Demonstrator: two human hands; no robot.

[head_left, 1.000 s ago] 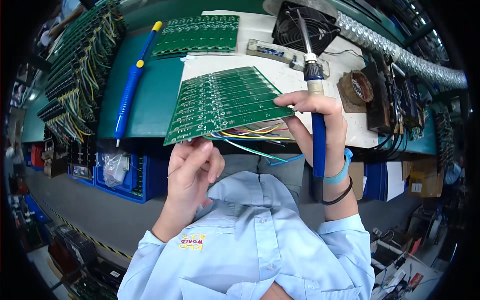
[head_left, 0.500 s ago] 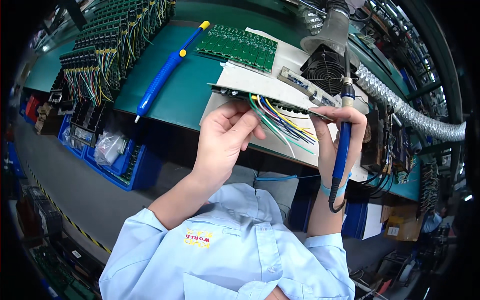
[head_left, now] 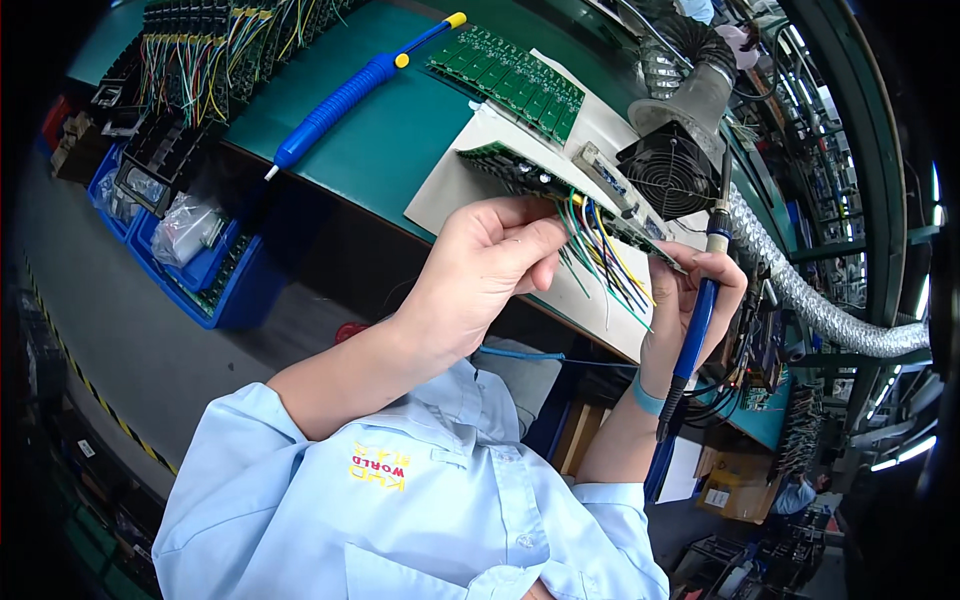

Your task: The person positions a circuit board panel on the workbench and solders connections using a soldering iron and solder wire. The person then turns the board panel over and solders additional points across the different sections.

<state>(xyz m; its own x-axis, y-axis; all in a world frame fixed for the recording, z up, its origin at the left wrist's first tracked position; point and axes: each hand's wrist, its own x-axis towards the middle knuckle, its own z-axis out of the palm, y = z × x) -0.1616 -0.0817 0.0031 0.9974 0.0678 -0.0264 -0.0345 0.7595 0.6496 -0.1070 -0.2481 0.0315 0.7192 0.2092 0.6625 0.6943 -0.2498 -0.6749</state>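
The left fingers curl together beside the roots of the loose wires; whether they are clamped on one I cannot tell. The right fingers are closed on the right corner of the green circuit board, with a blue-handled soldering iron lying along that hand, its tip pointing away beyond the knuckles. The board slants between both hands, its left end jutting unheld past the left fingers and the wire ends fanning out in the gap. White sheet shows under them, and the surface's front edge passes below the left wrist. Farther left of the fingers, teal surface separates the sheet from a blue desoldering pump. Beyond the fingers are a flat-lying panel and a black fan; a silver duct curves off rightward. Blue bins stand lower left, above grey floor.
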